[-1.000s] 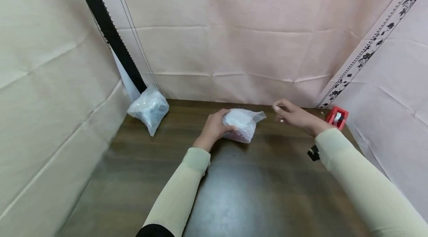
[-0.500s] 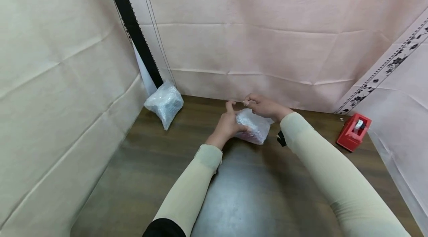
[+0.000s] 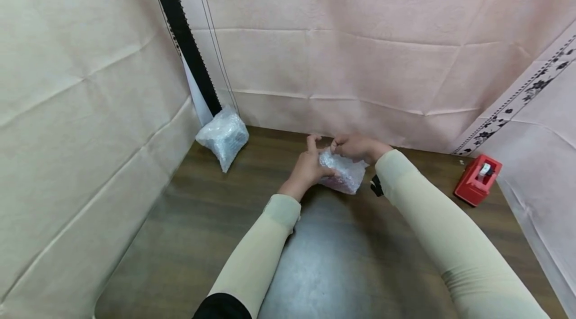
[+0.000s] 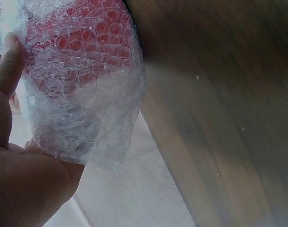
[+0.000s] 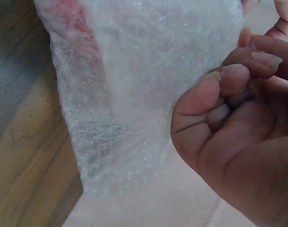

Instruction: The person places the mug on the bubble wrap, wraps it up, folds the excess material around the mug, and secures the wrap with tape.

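A bubble-wrapped package (image 3: 344,174) with something red inside stands on the table near the back wall; the red shows clearly through the bubbles in the left wrist view. My left hand (image 3: 308,169) grips its left side, thumb across the front and index finger raised at the top edge. At the package's upper back edge, my right hand (image 3: 357,148) has its fingers curled, with thumb and fingertips together against the wrap (image 5: 148,71). A small clear strip, seemingly tape, was at these fingertips; it is mostly hidden now.
A red tape dispenser (image 3: 478,180) sits at the right side of the brown table (image 3: 189,239). Another bubble-wrapped package (image 3: 223,137) lies in the back left corner. Pale cloth walls (image 3: 342,59) enclose the left, back and right.
My right hand has come left from beside the tape dispenser to the package's top edge. My left hand keeps its grip, its index finger now lifted. The head view has shifted right.
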Demonstrator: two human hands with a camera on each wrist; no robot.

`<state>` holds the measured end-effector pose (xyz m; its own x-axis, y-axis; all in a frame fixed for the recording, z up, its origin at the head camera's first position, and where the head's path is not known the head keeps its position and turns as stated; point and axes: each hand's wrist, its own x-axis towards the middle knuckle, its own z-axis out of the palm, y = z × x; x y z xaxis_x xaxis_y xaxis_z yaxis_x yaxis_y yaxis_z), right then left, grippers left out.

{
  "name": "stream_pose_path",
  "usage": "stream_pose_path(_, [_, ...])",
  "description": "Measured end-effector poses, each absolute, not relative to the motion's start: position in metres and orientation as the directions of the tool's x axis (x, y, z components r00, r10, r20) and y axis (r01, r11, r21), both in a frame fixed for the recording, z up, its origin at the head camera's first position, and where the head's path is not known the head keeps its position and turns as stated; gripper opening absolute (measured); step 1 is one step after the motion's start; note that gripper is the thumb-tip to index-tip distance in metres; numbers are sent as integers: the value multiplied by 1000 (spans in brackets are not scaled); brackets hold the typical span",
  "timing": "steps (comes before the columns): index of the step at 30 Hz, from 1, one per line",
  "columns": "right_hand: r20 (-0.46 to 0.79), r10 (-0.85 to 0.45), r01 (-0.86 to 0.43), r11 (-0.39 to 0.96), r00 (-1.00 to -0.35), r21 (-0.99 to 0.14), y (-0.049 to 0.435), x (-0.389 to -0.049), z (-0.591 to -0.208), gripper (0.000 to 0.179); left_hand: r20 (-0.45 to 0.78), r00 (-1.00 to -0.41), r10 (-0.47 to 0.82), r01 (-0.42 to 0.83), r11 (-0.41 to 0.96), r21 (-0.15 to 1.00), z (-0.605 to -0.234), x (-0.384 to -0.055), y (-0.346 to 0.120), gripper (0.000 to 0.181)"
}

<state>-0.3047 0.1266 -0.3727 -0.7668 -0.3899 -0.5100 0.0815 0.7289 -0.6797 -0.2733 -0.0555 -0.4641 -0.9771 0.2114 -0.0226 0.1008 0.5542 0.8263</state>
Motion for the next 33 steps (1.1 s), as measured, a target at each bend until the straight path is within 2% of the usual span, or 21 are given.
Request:
stream_pose_path(5, [-527,-348,127,731,-775,-670,127,-304,-375,30,-34,-976,215,94,557,825,-466,-272,-56,95])
stream_pose_path(12, [-511,-378,181,639,-772,-747,129,-304,-382,12,-48,-977,209,78,553,830,-468,-270,-56,95])
stream_pose_path(21, [-500,-464,165,590,-731,-790,139,-305,-378,23,-61,-974,220,73,555,829,-465,-272,-52,93])
stream_pose_path(28, [-474,-462,123,606,-750,-786,134,-306,-376,31,-54,-977,208,66,528,846,-464,-272,-52,96])
stream_pose_path(33, [-463,-452,139,583,-763,-800,129,-306,-372,33,-53,-980,191,58,530,846,-462,-272,-55,101])
